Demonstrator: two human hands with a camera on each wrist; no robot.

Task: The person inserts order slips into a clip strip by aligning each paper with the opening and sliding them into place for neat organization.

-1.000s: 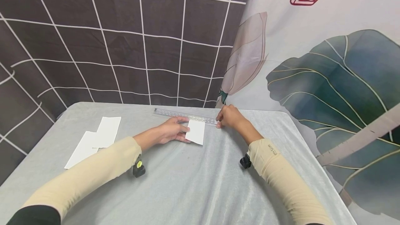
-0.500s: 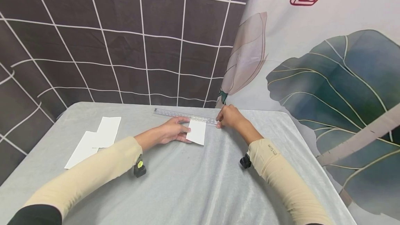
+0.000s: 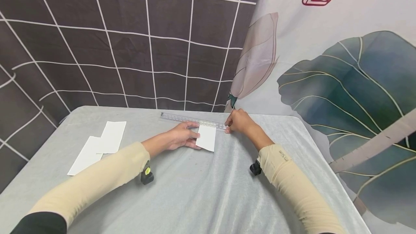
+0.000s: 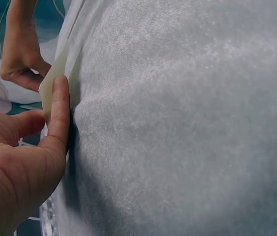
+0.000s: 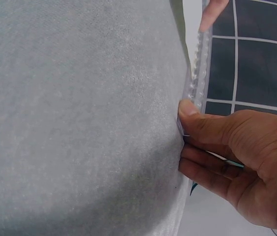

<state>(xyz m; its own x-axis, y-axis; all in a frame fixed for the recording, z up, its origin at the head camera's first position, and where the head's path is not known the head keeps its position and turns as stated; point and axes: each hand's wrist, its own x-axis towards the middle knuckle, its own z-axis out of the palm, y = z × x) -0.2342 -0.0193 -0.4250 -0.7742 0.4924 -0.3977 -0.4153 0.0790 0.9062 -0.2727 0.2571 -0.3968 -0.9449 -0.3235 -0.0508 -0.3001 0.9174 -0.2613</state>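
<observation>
A clear ruler [image 3: 175, 117] lies near the far edge of the table. My right hand [image 3: 239, 121] pinches its right end, with the thumb on top of it in the right wrist view [image 5: 241, 152]. My left hand [image 3: 182, 135] holds a small white piece of paper [image 3: 206, 138] between thumb and fingers. The paper's far edge meets the ruler's near side, and its near edge tilts up off the cloth. In the left wrist view, a straight finger [image 4: 59, 110] lies along the underside of the paper.
Two white sheets [image 3: 112, 137] lie overlapping on the left of the table. Grey cloth [image 3: 195, 190] with soft folds covers the tabletop. Behind it hang a dark grid-patterned curtain [image 3: 123, 50] and a leaf-printed one [image 3: 357, 82].
My left hand and the small paper have slid slightly to the right along the ruler. My right hand and the ruler stay almost where they were.
</observation>
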